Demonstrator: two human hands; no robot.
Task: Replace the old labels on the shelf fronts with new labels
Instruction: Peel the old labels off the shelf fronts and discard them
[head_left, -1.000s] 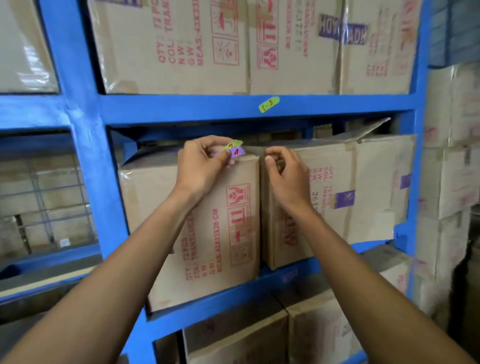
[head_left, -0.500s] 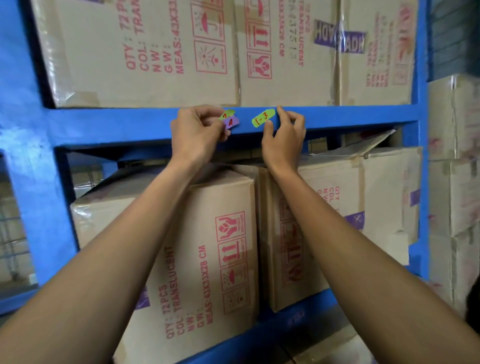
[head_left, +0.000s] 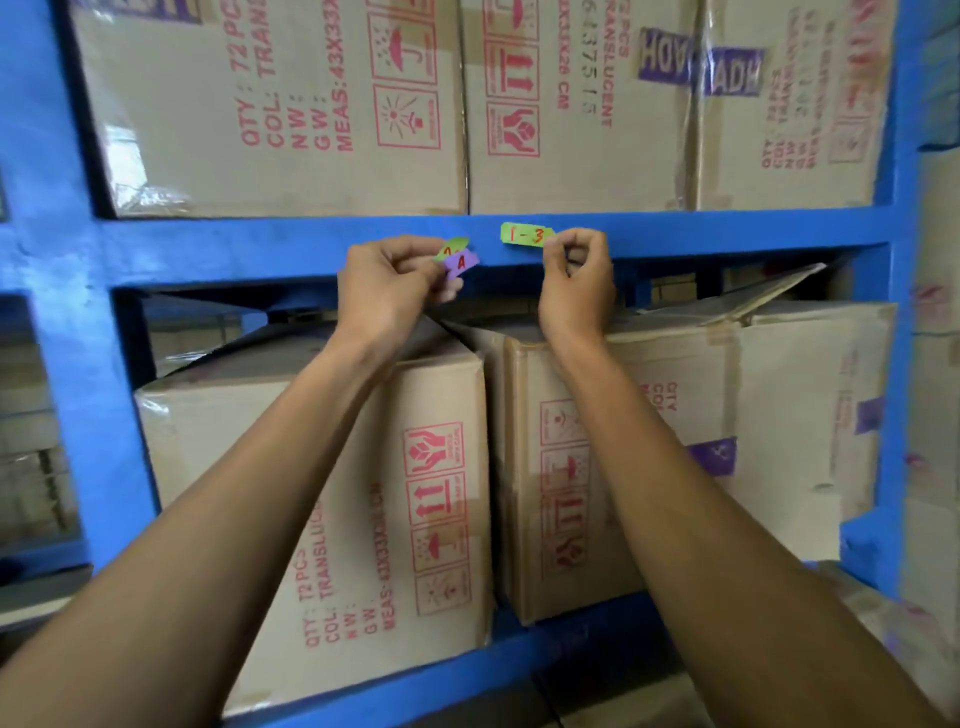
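A green label marked "1-3" in red sticks on the front of the blue shelf beam. My right hand pinches that label's right end between thumb and fingers. My left hand is just left of it and holds a purple label marked "A" with a green label behind it, both in front of the beam.
Cardboard boxes fill the shelf above the beam. Two more boxes stand on the shelf below, under my forearms. A blue upright is at the left and another upright at the right.
Both hands rose from the lower boxes to the shelf beam. My right hand went from touching the "1-3" label's edge to pinching its right end.
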